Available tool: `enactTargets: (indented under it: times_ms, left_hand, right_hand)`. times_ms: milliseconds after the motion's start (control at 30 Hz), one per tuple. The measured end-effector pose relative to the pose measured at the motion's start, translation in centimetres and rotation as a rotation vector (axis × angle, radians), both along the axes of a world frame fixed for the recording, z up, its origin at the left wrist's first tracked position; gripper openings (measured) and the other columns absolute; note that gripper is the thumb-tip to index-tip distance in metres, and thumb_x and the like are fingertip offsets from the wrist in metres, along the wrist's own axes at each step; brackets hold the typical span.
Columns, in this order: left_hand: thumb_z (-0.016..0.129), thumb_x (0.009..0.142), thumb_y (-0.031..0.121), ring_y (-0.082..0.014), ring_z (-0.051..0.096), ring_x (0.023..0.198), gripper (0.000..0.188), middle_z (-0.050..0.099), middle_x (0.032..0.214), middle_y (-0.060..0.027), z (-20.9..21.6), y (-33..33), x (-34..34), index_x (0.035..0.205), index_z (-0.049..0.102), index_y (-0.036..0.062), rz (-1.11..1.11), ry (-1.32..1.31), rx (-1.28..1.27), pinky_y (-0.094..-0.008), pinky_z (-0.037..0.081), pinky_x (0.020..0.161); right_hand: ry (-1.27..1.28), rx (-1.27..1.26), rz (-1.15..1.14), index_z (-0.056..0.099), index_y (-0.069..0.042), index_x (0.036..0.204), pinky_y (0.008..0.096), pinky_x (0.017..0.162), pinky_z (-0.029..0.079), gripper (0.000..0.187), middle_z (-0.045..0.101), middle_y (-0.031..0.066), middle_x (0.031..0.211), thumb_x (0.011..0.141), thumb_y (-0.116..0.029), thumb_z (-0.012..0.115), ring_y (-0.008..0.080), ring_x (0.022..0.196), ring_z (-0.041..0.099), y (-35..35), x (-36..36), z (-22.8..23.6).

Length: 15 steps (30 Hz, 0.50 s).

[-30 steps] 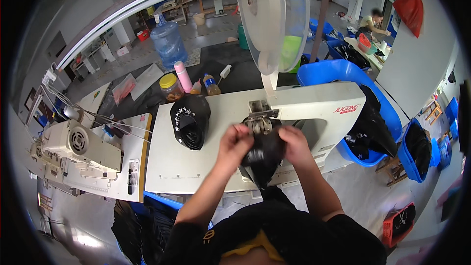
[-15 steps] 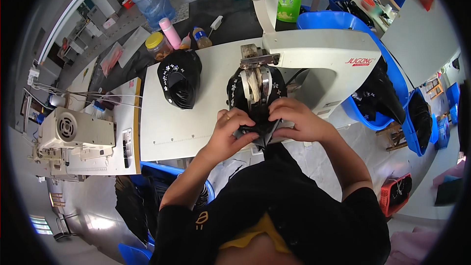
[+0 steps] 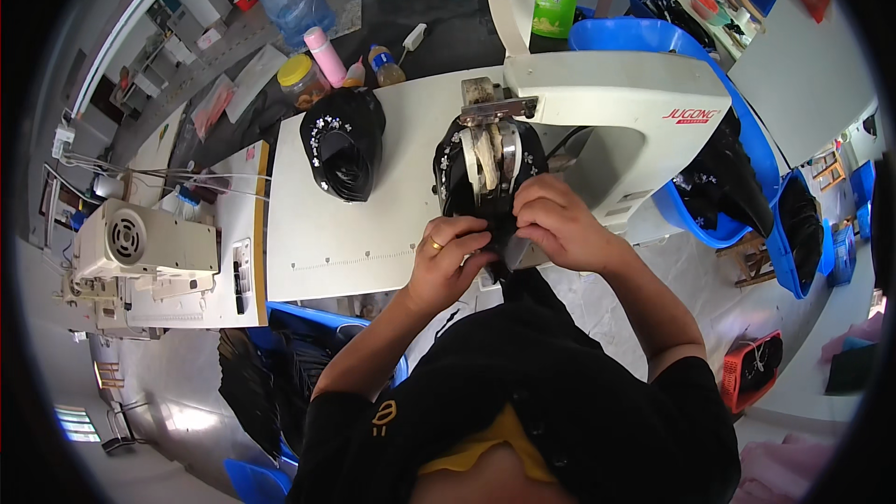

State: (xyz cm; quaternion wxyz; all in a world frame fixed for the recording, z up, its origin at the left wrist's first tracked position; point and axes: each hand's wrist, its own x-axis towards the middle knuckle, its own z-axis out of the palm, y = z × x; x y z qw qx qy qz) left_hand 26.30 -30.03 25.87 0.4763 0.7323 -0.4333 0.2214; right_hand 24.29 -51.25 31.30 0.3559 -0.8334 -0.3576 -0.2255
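Observation:
A black cap with small white flowers (image 3: 449, 161) lies under the head of a white sewing machine (image 3: 607, 84). My left hand (image 3: 448, 257) pinches the cap's near edge from the left, fingers bent and thumb toward the middle. From the right, my right hand (image 3: 553, 219) grips the same edge close to the needle area, its fingers curled in. The part between my fingertips is dark and partly hidden. On the machine table (image 3: 373, 243), left of the head, sits a stack of similar black caps (image 3: 343, 145).
Beyond the table stand a pink bottle (image 3: 324, 56), a yellow-lidded jar (image 3: 301, 82) and a large water jug (image 3: 291, 5). A second sewing machine (image 3: 140, 243) is at left. A blue tub (image 3: 644, 35) with black pieces stands at right, and a red basket (image 3: 751, 373) lower right.
My left hand has shifted slightly right and down. My right hand has turned and moved a little upward, and the cap's pointed near edge now shows less between them.

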Motion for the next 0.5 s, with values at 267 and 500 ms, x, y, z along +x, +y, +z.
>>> enactTargets:
  times_ms: [267,500]
  left_hand:
    - [0.067,0.073,0.005,-0.0255,0.056,0.094,0.021,0.060,0.097,-0.0071,6.0,0.9,0.3,0.090,0.055,0.0082,-0.238,0.275,0.170,-0.0363,0.037,0.086]
    - [0.059,0.086,0.013,-0.0197,0.054,0.063,0.014,0.057,0.069,-0.0091,9.5,1.7,4.0,0.080,0.055,0.0002,-0.157,0.545,0.201,-0.0291,0.042,0.059]
  right_hand:
    - [0.253,-0.105,0.111,0.054,-0.009,0.084,0.0353,0.080,0.032,0.023,0.053,0.0023,0.085,0.071,-0.015,0.072,0.0211,0.086,0.051,-1.3,0.5,3.1]
    - [0.392,0.316,0.280,0.054,-0.003,0.080,0.0266,0.067,0.040,0.014,0.053,0.0035,0.078,0.081,-0.011,0.065,0.0153,0.073,0.051,-3.0,3.4,3.1]
